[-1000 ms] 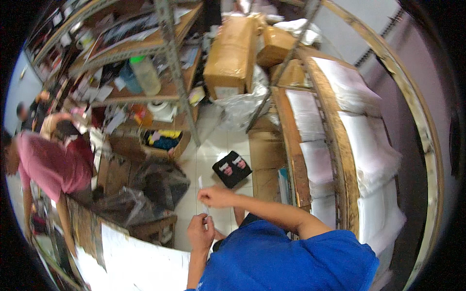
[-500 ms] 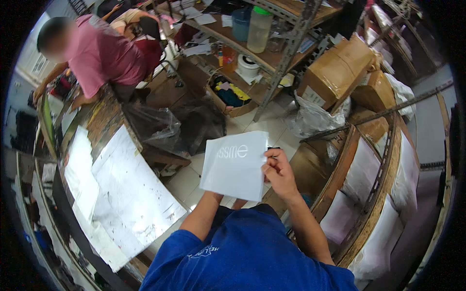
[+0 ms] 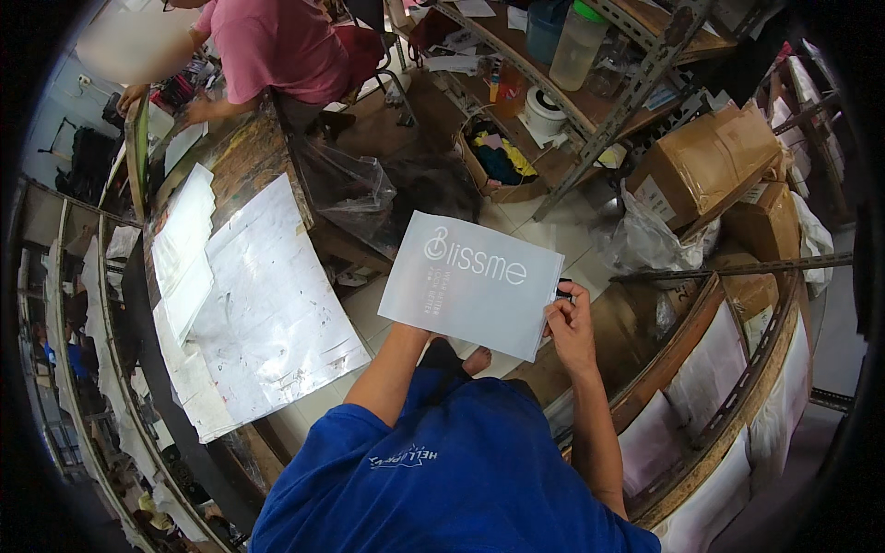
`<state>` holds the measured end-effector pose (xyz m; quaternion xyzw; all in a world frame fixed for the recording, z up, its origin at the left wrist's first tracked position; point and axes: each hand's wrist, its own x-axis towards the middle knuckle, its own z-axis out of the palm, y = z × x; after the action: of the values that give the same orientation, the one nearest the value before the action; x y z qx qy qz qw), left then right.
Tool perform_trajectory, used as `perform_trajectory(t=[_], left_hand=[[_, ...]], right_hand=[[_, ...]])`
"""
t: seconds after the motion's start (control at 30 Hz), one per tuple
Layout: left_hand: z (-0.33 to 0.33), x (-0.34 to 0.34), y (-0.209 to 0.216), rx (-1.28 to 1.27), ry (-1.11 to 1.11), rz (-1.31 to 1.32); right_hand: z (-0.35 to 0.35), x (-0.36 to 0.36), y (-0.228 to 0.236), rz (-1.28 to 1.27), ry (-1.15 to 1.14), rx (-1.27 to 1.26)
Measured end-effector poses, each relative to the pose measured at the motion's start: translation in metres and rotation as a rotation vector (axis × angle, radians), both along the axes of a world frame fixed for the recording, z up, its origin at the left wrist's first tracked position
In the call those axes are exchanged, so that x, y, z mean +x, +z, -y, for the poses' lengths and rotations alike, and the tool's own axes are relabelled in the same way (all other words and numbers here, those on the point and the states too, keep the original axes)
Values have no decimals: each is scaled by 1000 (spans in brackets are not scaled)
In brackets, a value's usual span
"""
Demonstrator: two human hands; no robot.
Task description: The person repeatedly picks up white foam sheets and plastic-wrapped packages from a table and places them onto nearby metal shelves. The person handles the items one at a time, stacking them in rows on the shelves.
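Observation:
A flat, pale grey, frosted plastic bag (image 3: pixel 475 281) with white printed lettering is held up in front of my blue shirt, tilted down to the right. My right hand (image 3: pixel 573 330) is closed at its right edge, thumb and fingers pinching the side. A small black piece (image 3: pixel 564 288) shows by those fingertips; I cannot make out what it is. From below, my left forearm (image 3: pixel 392 364) reaches up behind the bag, which hides my left hand and its fingers.
Left is a stained worktable (image 3: pixel 277 304) with white sheets; a person in pink (image 3: pixel 277 51) is at its far end. Cardboard boxes (image 3: pixel 710 161) and clear plastic (image 3: pixel 645 235) lie right. Ahead stand metal shelving (image 3: pixel 627 120) and an open box of cloth (image 3: pixel 498 161). Wooden racks (image 3: pixel 710 405) flank my right.
The bag has turned clockwise and now shows more of its print. The whole view has swung left, so the table and shelving appear further right.

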<state>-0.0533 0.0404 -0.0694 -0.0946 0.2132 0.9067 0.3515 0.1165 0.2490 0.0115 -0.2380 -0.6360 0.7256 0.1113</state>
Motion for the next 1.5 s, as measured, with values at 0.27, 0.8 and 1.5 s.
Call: perform_trajectory(t=[0.27, 0.8, 1.5], left_hand=[[-3, -22, -9, 70, -64, 62], [119, -96, -15, -1067, 161, -594], [233, -61, -35, -2532, -33, -1122]], right_hand=[[-4, -9, 0, 42, -21, -1], [-144, -7, -96, 301, -150, 276], [-425, 473, -131, 514, -1681, 469]])
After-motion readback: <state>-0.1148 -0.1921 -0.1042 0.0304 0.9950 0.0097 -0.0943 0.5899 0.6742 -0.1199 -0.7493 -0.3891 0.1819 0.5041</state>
